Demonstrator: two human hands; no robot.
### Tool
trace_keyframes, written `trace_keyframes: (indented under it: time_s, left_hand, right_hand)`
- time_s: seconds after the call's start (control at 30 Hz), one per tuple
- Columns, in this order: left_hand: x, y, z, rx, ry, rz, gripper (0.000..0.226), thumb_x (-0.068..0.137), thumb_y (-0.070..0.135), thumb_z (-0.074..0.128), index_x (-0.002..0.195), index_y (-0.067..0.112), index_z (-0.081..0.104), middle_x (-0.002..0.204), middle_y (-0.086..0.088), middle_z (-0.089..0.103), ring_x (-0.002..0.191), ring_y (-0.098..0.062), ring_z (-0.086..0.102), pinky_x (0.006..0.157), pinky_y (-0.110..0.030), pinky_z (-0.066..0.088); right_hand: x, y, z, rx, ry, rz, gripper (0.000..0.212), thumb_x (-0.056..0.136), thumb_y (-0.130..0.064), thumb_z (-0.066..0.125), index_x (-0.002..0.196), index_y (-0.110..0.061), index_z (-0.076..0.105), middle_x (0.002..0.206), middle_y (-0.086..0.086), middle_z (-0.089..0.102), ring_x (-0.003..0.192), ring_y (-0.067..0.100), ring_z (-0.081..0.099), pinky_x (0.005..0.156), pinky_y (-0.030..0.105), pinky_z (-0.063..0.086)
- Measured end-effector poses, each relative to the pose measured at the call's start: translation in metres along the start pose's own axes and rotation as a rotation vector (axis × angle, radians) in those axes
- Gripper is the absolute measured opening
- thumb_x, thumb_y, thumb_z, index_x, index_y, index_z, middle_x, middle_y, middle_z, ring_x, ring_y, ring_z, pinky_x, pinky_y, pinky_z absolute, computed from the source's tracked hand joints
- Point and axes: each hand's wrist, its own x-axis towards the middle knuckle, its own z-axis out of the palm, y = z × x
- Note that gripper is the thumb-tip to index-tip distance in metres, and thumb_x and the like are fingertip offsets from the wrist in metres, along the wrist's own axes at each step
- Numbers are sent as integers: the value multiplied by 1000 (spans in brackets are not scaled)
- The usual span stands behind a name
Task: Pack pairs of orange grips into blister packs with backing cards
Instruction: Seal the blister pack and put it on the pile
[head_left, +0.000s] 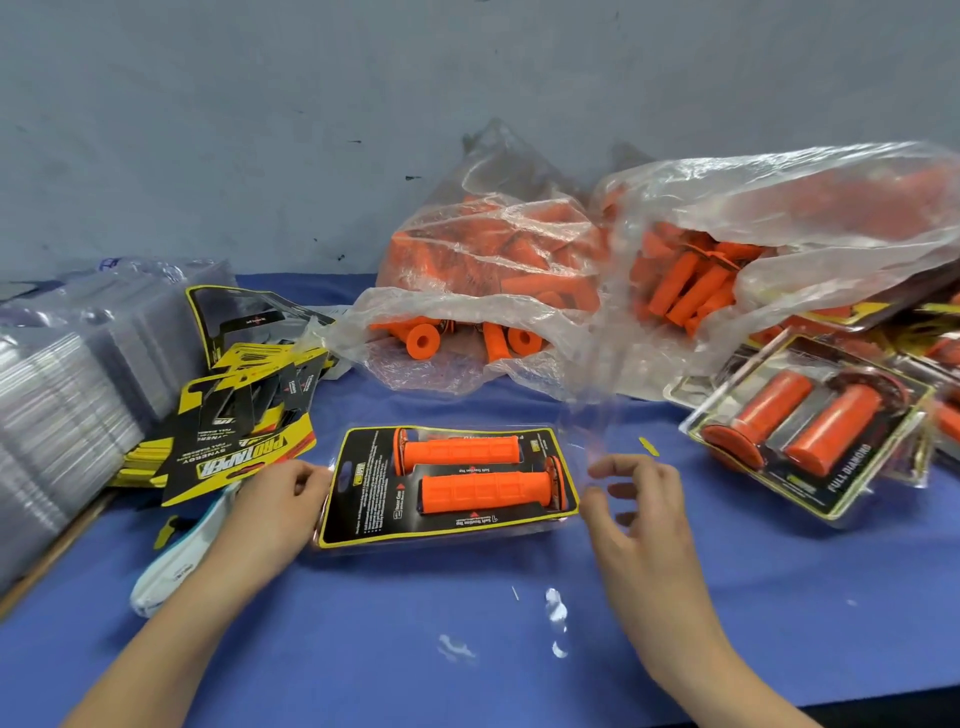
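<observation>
A blister pack (358, 499) with a black and yellow backing card lies in the middle of the blue table. Two orange grips (483, 488) lie side by side on the card, lengthwise left to right. My left hand (280, 501) grips the pack's left edge with curled fingers. At the right end of the pack, my right hand (641, 501) pinches the clear cover half (592, 426), which stands up from that edge and is hard to make out.
Clear blister shells (62, 395) are stacked at the left beside a pile of backing cards (244, 426). Two plastic bags of loose orange grips (493, 280) (727, 260) lie behind. Packed blister packs (810, 436) lie at the right. A white glove (176, 564) lies under my left forearm.
</observation>
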Motion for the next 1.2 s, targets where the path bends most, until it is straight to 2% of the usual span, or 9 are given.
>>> trace_keyframes:
  time_s: [0.17,0.3,0.47,0.6,0.7,0.8,0.9,1.03,1.2]
  left_hand:
    - [-3,-1,0,-116,-48,-51,27,100,20,51,84,7,68,75,-14,71,70,-31,65,70,-44,55]
    - [-6,0,-2,-377,-151,-170,24,101,14,52,89,-2,65,73,-14,63,60,-21,57,49,-28,51]
    - [-6,1,-10,-491,-244,-244,23,101,21,54,101,3,69,79,-14,71,56,-15,63,48,-24,53]
    - [-3,3,-14,-607,-292,-313,25,104,17,46,107,7,69,89,-22,73,71,-21,67,58,-28,60]
    - [1,3,-17,-673,-200,-324,27,105,17,39,107,7,64,77,-12,73,61,-20,70,53,-30,58]
    - [-2,4,-12,-380,50,-78,26,104,24,41,104,13,64,90,-8,69,70,-21,68,70,-41,59]
    - [-24,21,-2,14,361,400,20,102,27,43,96,21,61,93,3,64,85,-19,59,80,-37,47]
    - [-55,45,26,247,202,822,25,95,38,48,103,21,64,97,4,60,91,-19,55,82,-36,46]
    - [-66,55,62,475,143,998,18,89,33,56,102,25,66,92,3,58,81,-22,57,70,-37,50]
  right_hand:
    - [3,0,-5,-470,-100,-440,12,87,-20,63,96,-27,56,118,-4,48,97,15,53,76,31,44]
    - [3,6,-9,-739,-132,-690,14,92,-31,55,95,-19,62,123,8,56,103,27,57,82,37,44]
    - [10,12,-6,-884,-137,-828,22,76,-23,78,94,-17,67,112,10,62,91,30,61,80,39,43]
    - [13,20,-7,-913,-184,-905,19,80,-11,73,93,-21,64,91,0,55,73,25,50,75,36,36]
    - [15,23,-10,-898,-190,-937,13,88,-13,68,95,-23,63,88,-3,54,74,23,50,79,34,37]
    - [16,23,-11,-874,-188,-963,10,97,-19,55,93,-24,64,87,-5,55,74,22,52,81,34,39]
    - [16,24,-10,-875,-201,-978,15,100,-21,51,94,-23,64,86,-4,56,73,21,54,84,34,42]
    - [18,27,-12,-849,-201,-997,14,100,-19,52,98,-22,65,86,-3,56,73,21,55,85,35,42]
    - [19,29,-12,-800,-213,-1013,30,103,-15,39,104,-22,68,90,-3,59,73,22,56,88,36,44]
